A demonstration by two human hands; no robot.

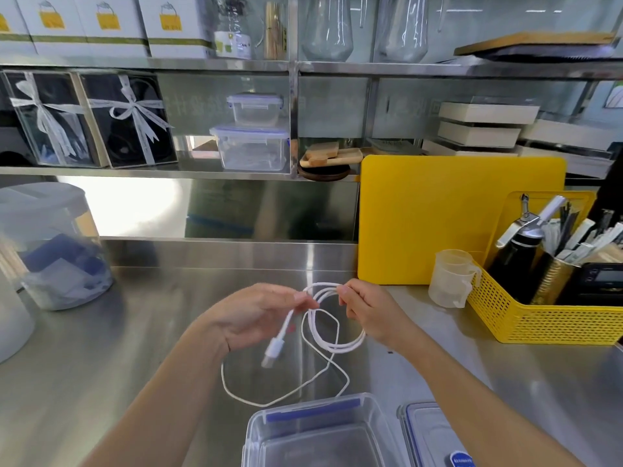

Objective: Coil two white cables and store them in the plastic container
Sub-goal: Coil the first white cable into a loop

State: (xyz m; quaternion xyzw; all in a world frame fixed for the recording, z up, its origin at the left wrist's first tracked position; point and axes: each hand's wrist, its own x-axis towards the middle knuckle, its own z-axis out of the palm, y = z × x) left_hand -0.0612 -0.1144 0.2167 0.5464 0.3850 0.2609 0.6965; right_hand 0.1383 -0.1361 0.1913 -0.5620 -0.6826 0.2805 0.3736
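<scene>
I hold a white cable [340, 345] above the steel counter, partly wound into loops. My left hand [256, 315] pinches the cable near its USB plug [272, 354], which hangs down. My right hand [367, 311] pinches the top of the loops. A loose length of the cable trails in a wide curve on the counter toward me. The clear plastic container [317, 433] stands open at the near edge, nothing visible inside. Its lid [435, 436] with blue clips lies right of it. Only one white cable is in view.
A yellow perforated basket [539, 321] of utensils and a small measuring cup [450, 278] stand at the right, before a yellow cutting board [448, 217]. A lidded round tub [50, 251] stands at the left. Shelves with boxes and containers run along the back.
</scene>
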